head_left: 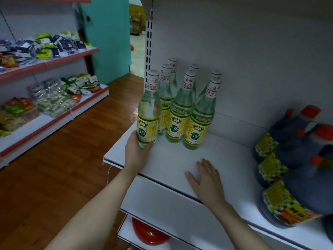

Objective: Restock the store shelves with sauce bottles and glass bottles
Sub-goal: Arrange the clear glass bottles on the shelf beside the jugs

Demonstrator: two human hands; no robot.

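A: Why does the left hand (138, 150) hold the glass bottle (148, 112) so low?

B: I think it is because the base carries the weight. The fingers are curled around the bottom of the bottle, under the label, and the bottle stands upright at the front left corner of the white shelf (173, 159). From there it can be pushed into line with the others.

A: And the right hand (207, 179)?

B: It holds nothing. It lies flat on the shelf, palm down, fingers spread a little, near the front edge. In my opinion it steadies the person during the reach.

A: Where does the held bottle stand compared with the group?

B: Just beside the other bottles (182, 109), at their left, as the front of a new row. I cannot tell if it touches its neighbour.

A: How does it look?

B: Clear glass with pale liquid, a long thin neck, a white cap with red print, and a yellow and green label low on the body. On the right side of the same shelf lie dark sauce jugs (295, 159) with orange caps, well apart from the glass ones
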